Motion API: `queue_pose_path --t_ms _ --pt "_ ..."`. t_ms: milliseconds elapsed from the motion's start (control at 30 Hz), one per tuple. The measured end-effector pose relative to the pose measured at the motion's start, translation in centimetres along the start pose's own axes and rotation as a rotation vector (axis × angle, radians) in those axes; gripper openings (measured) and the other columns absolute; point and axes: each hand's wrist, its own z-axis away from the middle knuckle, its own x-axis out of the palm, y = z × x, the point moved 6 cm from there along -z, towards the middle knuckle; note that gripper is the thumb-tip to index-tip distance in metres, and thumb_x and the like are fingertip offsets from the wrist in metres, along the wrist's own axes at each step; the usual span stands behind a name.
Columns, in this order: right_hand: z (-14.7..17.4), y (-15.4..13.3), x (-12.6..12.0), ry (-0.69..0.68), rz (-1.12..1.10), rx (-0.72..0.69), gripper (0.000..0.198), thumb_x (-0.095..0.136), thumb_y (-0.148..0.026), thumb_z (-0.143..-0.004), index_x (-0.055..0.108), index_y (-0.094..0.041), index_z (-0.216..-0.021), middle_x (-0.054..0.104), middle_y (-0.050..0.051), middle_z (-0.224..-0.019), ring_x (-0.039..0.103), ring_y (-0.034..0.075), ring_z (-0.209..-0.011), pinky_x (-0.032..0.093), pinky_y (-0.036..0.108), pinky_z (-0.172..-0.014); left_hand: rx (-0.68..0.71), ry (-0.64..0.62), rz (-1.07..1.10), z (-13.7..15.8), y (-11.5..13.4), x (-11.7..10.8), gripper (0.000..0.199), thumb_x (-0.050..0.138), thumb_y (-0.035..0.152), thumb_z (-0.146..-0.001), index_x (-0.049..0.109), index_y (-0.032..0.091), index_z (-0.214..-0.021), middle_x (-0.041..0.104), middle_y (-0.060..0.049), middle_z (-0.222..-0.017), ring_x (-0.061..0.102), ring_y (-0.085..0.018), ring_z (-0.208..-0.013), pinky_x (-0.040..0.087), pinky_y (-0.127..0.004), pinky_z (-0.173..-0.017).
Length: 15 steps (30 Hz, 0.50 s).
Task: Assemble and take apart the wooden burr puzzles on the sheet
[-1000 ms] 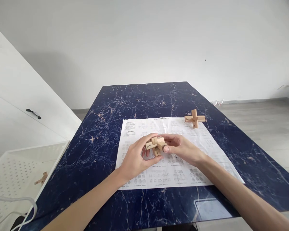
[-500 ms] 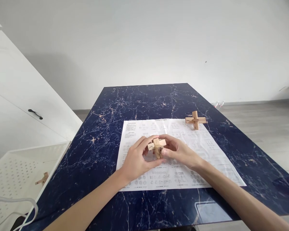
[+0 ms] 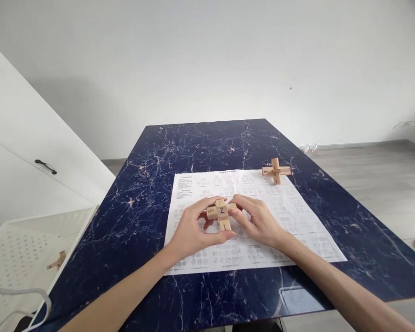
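Between both hands is a cross-shaped wooden burr puzzle point(image 3: 222, 211), its blocks marked 1, 2 and 3, with the 2 facing up. My left hand point(image 3: 197, 224) grips it from the left, thumb at the near end and fingers at the far end. From the right, my right hand point(image 3: 256, 216) pinches the right arm of the puzzle with thumb and fingers. Beneath the hands lies a large white printed sheet point(image 3: 290, 230) with small diagrams, its print too fine to read. Another assembled wooden burr puzzle point(image 3: 276, 171) stands at the sheet's far right corner.
The sheet rests on a dark blue marble-patterned table point(image 3: 200, 147). At lower left, a white perforated tray point(image 3: 14, 258) holds a wooden puzzle piece point(image 3: 57, 261), beside a white cable point(image 3: 27, 291). A white cabinet point(image 3: 27, 124) stands left; a pale wall point(image 3: 207, 60) rises behind.
The puzzle in my hands has turned so its face marked 2 is now fully visible and the near block shows 1. My right fingers have shifted onto its right arm.
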Motion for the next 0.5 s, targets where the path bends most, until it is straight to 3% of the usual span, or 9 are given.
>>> queue_pose_path --t_ms 300,400,500 --pt "-0.1 0.2 1.2 -0.052 -0.206 0.195 0.046 0.042 -0.044 -0.108 0.036 -0.023 -0.067 0.034 -0.005 -0.058 0.030 0.011 -0.053 0.023 0.029 -0.053 0.361 0.080 -0.365 0.3 1.3 -0.6 0.065 0.092 0.038 -0.081 0.062 0.026 -0.138 0.069 -0.001 -0.100 0.061 -0.017 -0.083 0.053 -0.029 -0.070" --pt "-0.1 0.5 1.1 -0.058 -0.266 0.234 0.047 0.045 -0.047 -0.106 0.036 -0.023 -0.066 0.032 -0.006 -0.059 0.027 0.011 -0.055 0.023 0.029 -0.054 0.372 0.074 -0.362 0.3 1.2 -0.5 0.067 0.092 0.038 -0.082 0.060 0.029 -0.141 0.069 -0.001 -0.104 0.062 -0.017 -0.085 0.053 -0.029 -0.071" --pt "-0.1 0.8 0.9 -0.021 -0.285 0.276 0.050 0.049 -0.052 -0.104 0.038 -0.022 -0.065 0.032 -0.005 -0.060 0.028 0.011 -0.056 0.023 0.030 -0.054 0.287 0.049 -0.324 0.1 0.5 -0.3 0.069 0.090 0.040 -0.084 0.058 0.032 -0.144 0.069 -0.002 -0.109 0.063 -0.018 -0.089 0.054 -0.029 -0.072"
